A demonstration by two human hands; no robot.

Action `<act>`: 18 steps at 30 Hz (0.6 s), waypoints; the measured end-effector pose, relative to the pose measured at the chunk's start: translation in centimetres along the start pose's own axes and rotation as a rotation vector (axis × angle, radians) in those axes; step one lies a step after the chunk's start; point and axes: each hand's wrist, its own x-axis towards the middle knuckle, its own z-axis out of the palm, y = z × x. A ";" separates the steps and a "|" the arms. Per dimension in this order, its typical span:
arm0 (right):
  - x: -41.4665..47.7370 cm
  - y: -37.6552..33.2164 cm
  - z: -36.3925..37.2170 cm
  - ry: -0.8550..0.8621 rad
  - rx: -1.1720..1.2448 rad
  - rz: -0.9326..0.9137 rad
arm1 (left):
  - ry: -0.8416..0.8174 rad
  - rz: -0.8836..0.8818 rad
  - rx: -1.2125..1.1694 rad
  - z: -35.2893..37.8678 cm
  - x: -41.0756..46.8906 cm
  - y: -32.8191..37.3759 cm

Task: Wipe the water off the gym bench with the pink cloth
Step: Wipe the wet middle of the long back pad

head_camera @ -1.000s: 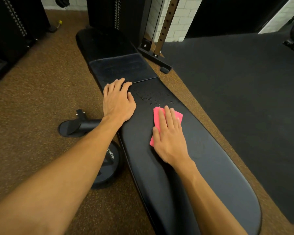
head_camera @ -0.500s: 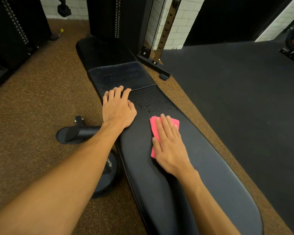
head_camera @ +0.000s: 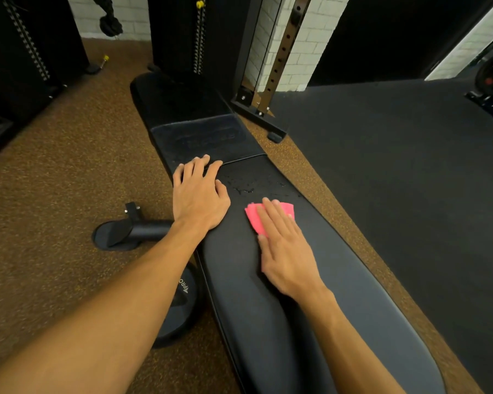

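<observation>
A long black padded gym bench (head_camera: 353, 294) runs from the near right to the far middle. Water droplets (head_camera: 249, 186) glisten on its pad just this side of the seam. My right hand (head_camera: 285, 245) lies flat on the folded pink cloth (head_camera: 255, 218), pressing it onto the pad a little short of the droplets; most of the cloth is hidden under my fingers. My left hand (head_camera: 198, 196) rests palm down on the bench's left edge beside the wet patch, fingers spread and reaching the seam, holding nothing.
The bench's round foot and tube (head_camera: 131, 231) and a black weight plate (head_camera: 180, 305) lie on the brown floor to the left. A rack upright with its base (head_camera: 264, 115) stands beyond the bench on the right. Dark rubber matting (head_camera: 410, 180) covers the right side.
My right hand has slid the pink cloth forward along the pad toward the droplets. My left hand stays on the bench's left edge.
</observation>
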 end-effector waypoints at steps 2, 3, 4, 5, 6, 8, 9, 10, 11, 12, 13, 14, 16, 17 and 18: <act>0.1 1.2 -0.4 0.041 -0.019 0.121 | -0.009 0.007 0.004 -0.1 0.3 0.1; 0.7 1.3 -0.4 0.053 -0.028 0.195 | -0.014 0.010 0.009 -0.2 0.5 0.0; 1.6 1.1 -0.4 0.057 -0.037 0.258 | -0.015 0.011 0.015 -0.2 0.5 -0.1; 2.6 0.9 -0.5 0.056 -0.048 0.295 | -0.017 0.007 0.021 -0.3 0.4 0.0; 3.6 0.4 -0.5 0.049 -0.054 0.316 | -0.022 0.003 0.028 -0.3 0.3 0.0; 5.1 -0.3 -0.4 0.030 -0.060 0.287 | -0.024 -0.001 0.044 -0.2 0.2 0.3; 5.3 -0.7 -0.4 0.015 -0.058 0.244 | -0.029 0.001 0.051 -0.2 0.2 0.3; 5.3 -1.1 -0.3 -0.002 -0.050 0.188 | -0.032 0.005 0.064 -0.3 0.2 0.4; 4.8 -1.3 -0.2 -0.021 -0.044 0.115 | -0.033 0.005 0.078 -0.2 0.2 0.4; 4.0 -1.5 -0.1 -0.033 -0.038 0.053 | -0.038 0.010 0.094 -0.3 0.2 0.3; 2.9 -1.5 0.0 -0.041 -0.036 0.006 | -0.042 0.013 0.106 -0.4 0.2 0.2; 1.9 -1.4 0.0 -0.039 -0.036 -0.014 | -0.047 0.021 0.117 -0.4 0.4 0.1; 0.0 -0.7 -0.1 -0.014 -0.030 0.027 | -0.058 0.027 0.128 -0.5 0.6 -0.1; -0.6 -0.5 -0.1 0.011 -0.020 0.095 | -0.063 0.039 0.137 -0.6 0.7 -0.2; -0.9 -0.3 -0.2 0.037 -0.011 0.180 | -0.063 0.051 0.144 -0.6 0.9 -0.3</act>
